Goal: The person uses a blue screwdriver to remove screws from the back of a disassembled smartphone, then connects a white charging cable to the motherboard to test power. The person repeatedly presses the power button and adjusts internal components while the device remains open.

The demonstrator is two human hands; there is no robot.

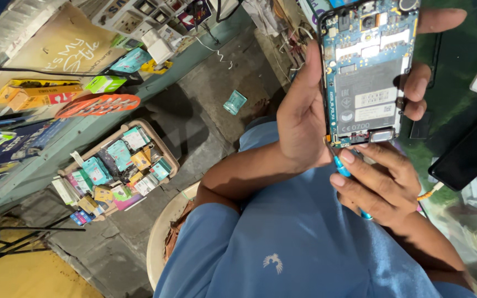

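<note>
Concrete floor (216, 88): cracked grey slabs. On it a tray (168, 156) packed with small boxes, 1 teal packet (234, 102) lying alone, an orange sandal (99, 104), and a pale tub (160, 243) near the knee.

The opened phone (366, 72) showed a blue board with silver shields; the tool (342, 166) looked blue, the shirt (299, 243) plain blue.

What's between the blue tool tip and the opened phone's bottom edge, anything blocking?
Nothing visible. The right hand holds the blue tool with its tip right at the lower edge of the opened phone, near the left corner. The left hand grips the phone's sides, with its fingers above the contact spot.
</note>
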